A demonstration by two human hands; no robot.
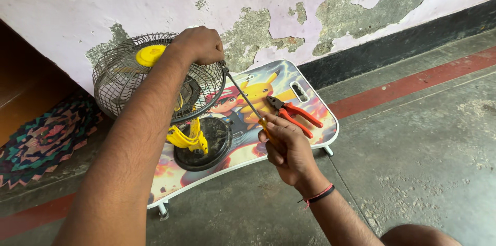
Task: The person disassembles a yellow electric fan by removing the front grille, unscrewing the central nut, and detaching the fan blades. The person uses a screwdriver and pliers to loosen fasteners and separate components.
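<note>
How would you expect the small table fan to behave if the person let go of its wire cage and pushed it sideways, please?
The fan would probably tip easily: its wide wire cage leans off the round dark base while the left hand steadies it. The open mesh looks light and may flex. The glossy printed lap table could let the base slide.

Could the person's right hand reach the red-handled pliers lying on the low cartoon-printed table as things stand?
Probably yes. The red-handled pliers lie uncovered just beyond the right hand, with nothing between them; but that hand grips a long screwdriver and would have to free itself first.
</note>
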